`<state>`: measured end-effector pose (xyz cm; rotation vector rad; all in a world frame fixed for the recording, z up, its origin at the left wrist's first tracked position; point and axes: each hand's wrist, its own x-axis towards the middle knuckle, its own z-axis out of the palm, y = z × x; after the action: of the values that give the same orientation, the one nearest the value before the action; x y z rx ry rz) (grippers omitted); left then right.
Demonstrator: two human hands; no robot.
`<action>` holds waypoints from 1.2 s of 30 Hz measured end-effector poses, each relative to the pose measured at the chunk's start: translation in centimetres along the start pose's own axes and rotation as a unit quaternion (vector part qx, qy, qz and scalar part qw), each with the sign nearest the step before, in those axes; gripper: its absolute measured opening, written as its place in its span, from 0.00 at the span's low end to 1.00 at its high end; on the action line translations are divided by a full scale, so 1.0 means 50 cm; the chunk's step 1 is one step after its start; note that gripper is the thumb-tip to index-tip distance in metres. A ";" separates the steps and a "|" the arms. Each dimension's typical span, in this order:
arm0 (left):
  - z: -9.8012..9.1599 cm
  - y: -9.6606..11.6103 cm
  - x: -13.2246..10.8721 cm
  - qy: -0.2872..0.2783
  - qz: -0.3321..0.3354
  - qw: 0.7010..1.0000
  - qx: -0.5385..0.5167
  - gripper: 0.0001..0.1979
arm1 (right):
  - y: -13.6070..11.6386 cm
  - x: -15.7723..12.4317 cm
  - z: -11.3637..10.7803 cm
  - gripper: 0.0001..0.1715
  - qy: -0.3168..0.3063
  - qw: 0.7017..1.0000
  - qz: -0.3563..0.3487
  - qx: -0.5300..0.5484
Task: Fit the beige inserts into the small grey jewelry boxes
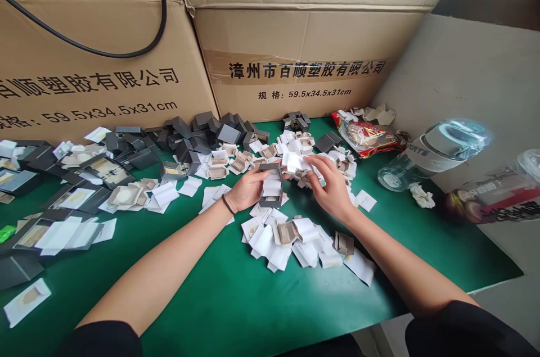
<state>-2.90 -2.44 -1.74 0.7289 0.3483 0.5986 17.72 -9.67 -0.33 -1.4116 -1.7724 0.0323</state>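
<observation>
My left hand (248, 187) is closed round a small dark grey box (271, 198), which has a folded white paper piece inside. To its right, my right hand (331, 185) is closed, thumb and fingers pinching a white paper piece (294, 161) just above the box's far end. Beneath and beyond the right hand lies a heap of paper and card inserts (304, 143). A second pile of white printed papers (270, 242) spreads on the green table (219, 301) in front of the box.
Dark boxes (185, 138) are heaped at the back, and more open boxes (80, 199) with papers lie at left. Large cartons (312, 36) stand behind. At right are a red snack bag (365, 138), a clear bottle (422, 152), another bottle (502, 188) and crumpled tissue (422, 195).
</observation>
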 end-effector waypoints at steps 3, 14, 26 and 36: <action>0.004 0.000 -0.001 -0.008 0.009 1.000 0.001 0.23 | -0.002 0.002 -0.002 0.18 -0.016 0.999 0.032 0.032; 0.012 0.011 -0.014 -0.062 0.005 0.998 0.007 0.28 | -0.004 0.009 -0.007 0.20 -0.048 0.974 0.171 0.141; 0.011 0.014 -0.014 -0.069 -0.009 0.998 -0.004 0.31 | 0.003 0.016 -0.005 0.23 -0.070 0.930 0.278 0.229; 0.002 0.010 -0.008 -0.050 -0.002 0.999 0.000 0.26 | -0.001 0.016 -0.011 0.22 -0.118 0.925 0.274 0.237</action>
<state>-3.34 -2.43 -1.25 0.7544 0.2570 0.5554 18.01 -9.31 0.50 -1.5262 -1.3607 0.9016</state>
